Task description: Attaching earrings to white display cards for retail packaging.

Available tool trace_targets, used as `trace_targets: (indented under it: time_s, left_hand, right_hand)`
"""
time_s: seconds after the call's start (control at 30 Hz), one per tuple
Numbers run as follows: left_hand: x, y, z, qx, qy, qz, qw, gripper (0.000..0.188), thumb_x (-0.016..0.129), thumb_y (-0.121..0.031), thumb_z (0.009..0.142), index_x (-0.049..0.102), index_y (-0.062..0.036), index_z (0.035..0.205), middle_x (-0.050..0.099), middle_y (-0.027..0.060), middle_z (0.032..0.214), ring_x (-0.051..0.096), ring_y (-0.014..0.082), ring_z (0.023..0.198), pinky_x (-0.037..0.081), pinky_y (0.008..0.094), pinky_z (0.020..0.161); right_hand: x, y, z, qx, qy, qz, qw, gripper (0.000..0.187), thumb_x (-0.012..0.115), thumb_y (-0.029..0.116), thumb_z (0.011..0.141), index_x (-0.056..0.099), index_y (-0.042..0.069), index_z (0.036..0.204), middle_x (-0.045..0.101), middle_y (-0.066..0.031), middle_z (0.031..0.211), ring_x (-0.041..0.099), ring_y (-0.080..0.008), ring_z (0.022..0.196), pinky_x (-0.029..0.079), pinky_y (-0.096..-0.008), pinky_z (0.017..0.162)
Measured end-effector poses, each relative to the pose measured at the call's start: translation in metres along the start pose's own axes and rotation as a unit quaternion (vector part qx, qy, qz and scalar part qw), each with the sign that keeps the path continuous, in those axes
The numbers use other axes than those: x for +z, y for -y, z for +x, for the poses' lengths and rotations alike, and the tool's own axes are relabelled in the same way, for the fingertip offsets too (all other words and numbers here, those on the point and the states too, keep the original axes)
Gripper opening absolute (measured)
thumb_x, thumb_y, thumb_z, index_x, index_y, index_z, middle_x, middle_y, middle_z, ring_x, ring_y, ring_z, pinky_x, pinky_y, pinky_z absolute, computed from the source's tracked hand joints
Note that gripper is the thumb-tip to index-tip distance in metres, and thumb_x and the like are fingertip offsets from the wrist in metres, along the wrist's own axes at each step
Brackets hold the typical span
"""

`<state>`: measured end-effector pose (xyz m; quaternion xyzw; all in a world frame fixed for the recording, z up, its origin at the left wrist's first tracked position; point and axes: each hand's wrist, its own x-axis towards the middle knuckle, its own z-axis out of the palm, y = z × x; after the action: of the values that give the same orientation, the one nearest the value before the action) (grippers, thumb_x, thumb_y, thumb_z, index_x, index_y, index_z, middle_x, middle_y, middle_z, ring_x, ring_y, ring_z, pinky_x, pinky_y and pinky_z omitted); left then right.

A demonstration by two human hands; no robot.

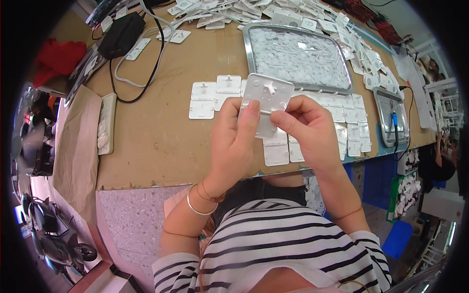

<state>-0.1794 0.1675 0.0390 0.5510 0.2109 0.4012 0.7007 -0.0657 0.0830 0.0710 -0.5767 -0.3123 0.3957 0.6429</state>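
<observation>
Up above the table's front edge, a thin white plastic plate (pixel 258 89) with rounded corners and a small raised peg is held between my two hands. My left hand (pixel 233 139) grips its left side, thumb lying flat across its face. On the right side, my right hand (pixel 312 132) pinches it between thumb and curled fingers; whether a smaller piece sits under that thumb is hidden. Similar white plates (pixel 202 108) lie in rows on the table, left of and behind my hands. More plates (pixel 277 154) lie just below and to the right.
Behind my hands stands a metal tray (pixel 250 53) full of small translucent white parts (pixel 298 56). White plastic pieces (pixel 210 14) are heaped along the back. A smaller tray (pixel 386 105) holds a blue-handled corded tool (pixel 394 119). At left are a power strip (pixel 106 127) and a black box (pixel 121 35) with cables.
</observation>
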Motion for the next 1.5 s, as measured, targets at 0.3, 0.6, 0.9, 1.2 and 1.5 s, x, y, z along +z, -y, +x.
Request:
trace_targets:
  time_s: [0.3, 0.6, 0.9, 1.2, 1.5]
  left_hand:
    - [-0.03, -0.017, -0.037, -0.025, 0.005, 0.153, 0.988, 0.024, 0.049, -0.016, 0.093, 0.054, 0.0024, 0.079, 0.053, 0.0027, 0.064, 0.045, 0.0066, 0.062, 0.039, 0.0246, 0.055]
    - [-0.06, 0.009, -0.027, -0.02, 0.133, 0.543, 0.829, 0.033, 0.045, -0.027, 0.094, 0.057, 0.0015, 0.08, 0.06, 0.0151, 0.068, 0.058, 0.0247, 0.056, 0.042, 0.0351, 0.048]
    - [-0.028, -0.005, 0.1, 0.005, 0.064, 0.675, 0.735, 0.05, 0.043, -0.041, 0.091, 0.066, -0.0011, 0.072, 0.063, 0.0158, 0.065, 0.063, 0.0318, 0.066, 0.049, 0.0403, 0.057]
    - [-0.119, 0.038, 0.242, 0.038, 0.002, 0.78, 0.625, 0.041, 0.043, -0.007, 0.087, 0.043, -0.0038, 0.127, 0.061, 0.0223, 0.09, 0.059, 0.0341, 0.092, 0.048, 0.042, 0.077]
    - [-0.131, 0.041, 0.218, 0.243, 0.154, 0.67, 0.684, 0.033, 0.055, -0.015, 0.085, 0.057, -0.0055, 0.116, 0.062, 0.0146, 0.091, 0.058, 0.031, 0.091, 0.046, 0.0386, 0.081]
  right_hand:
    - [0.018, -0.025, -0.033, 0.065, 0.033, 0.08, 0.994, 0.011, 0.067, 0.008, 0.082, 0.058, 0.001, 0.085, 0.063, -0.0027, 0.081, 0.055, -0.0064, 0.074, 0.044, -0.0203, 0.068]
    - [-0.007, -0.017, -0.024, 0.061, -0.01, -0.224, 0.973, 0.019, 0.065, 0.015, 0.083, 0.066, -0.003, 0.091, 0.063, -0.0026, 0.072, 0.057, -0.0082, 0.071, 0.045, -0.0216, 0.067]
    - [-0.047, -0.013, -0.014, 0.033, -0.083, -0.206, 0.974, 0.016, 0.063, 0.013, 0.084, 0.065, -0.002, 0.086, 0.063, -0.0033, 0.075, 0.056, -0.0074, 0.072, 0.044, -0.021, 0.068]
    - [-0.067, 0.017, 0.021, -0.024, -0.076, -0.297, 0.952, 0.015, 0.064, 0.013, 0.083, 0.065, -0.002, 0.083, 0.061, -0.0016, 0.07, 0.053, -0.0061, 0.066, 0.041, -0.0212, 0.062]
    - [-0.124, -0.02, 0.161, -0.106, -0.07, -0.542, 0.83, 0.016, 0.062, 0.014, 0.081, 0.064, 0.001, 0.09, 0.063, -0.0118, 0.084, 0.059, -0.0226, 0.075, 0.047, -0.0319, 0.07]
